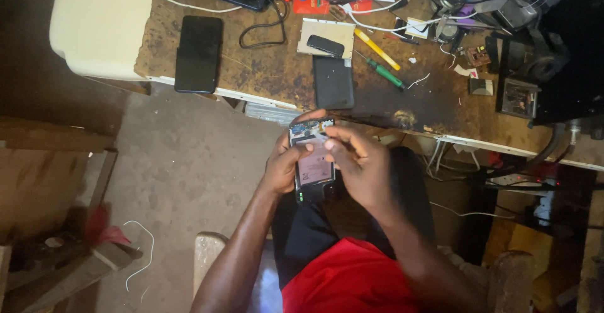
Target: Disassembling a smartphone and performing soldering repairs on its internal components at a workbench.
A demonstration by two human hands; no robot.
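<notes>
- An opened phone [313,156], its back cover off and its battery and circuit board exposed, is held over the lap, just off the near edge of the table [283,74].
- The left hand [284,165] is wrapped around the phone's left side; its fingers are curled against the frame, with one fingertip reaching over the top edge.
- The right hand [358,165] lies over the phone's right side. Its thumb and forefinger are pinched together at the upper right of the board, on a small pale part or tool; which of the two cannot be told.
- A dark rectangular cover or phone [333,82] lies on the table just beyond the hands, at the near edge.
- A second black phone [198,53] lies face up near the table's near left corner, overhanging the edge.
- A green-handled screwdriver [385,74] and a yellow-handled tool [376,48] lie side by side toward the middle of the table, right of the dark cover.
- A small black part rests on a pale card [325,38] behind the dark cover.
- Tangled cables and loose electronic parts [478,11] crowd the far right of the table.
</notes>
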